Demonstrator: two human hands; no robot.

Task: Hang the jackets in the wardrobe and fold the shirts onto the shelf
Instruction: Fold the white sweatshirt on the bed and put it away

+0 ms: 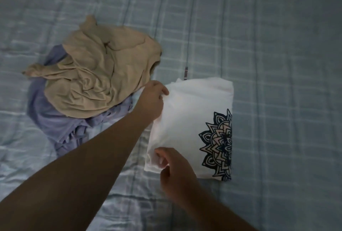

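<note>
**White Shirt Folded on Bed, Both Hands at Its Left Edge**

The white shirt point(187, 119) lies on the bedspread point(277, 64), right of centre in the head view. It is folded into a compact, roughly rectangular packet with a straight right edge and soft, slightly rounded corners. The fabric is thin and smooth, with light creasing near the upper left corner. A dark mandala print point(218, 145), with pointed petals and pale pink infill, runs along the right fold, which cuts it in half.

The left hand point(152, 99) is at the upper left corner of the packet. Its fingers are curled and pinch the cloth at that corner. The right hand point(174, 166) is at the lower left corner. Its fingers are curled round the edge of the fabric and grip it.

To the left of the white shirt, a beige garment point(92, 71) lies crumpled in a loose heap with deep, irregular folds. It rests on top of a lavender garment point(55, 123), which is also unfolded and spreads out beneath it toward the lower left. The near edge of the heap lies just beside the left hand.

The bedspread is a pale blue quilted cloth with a check pattern of lighter bands and a slight sheen. A thin dark cord point(190, 32) runs down it and meets the top edge of the white shirt.
</note>
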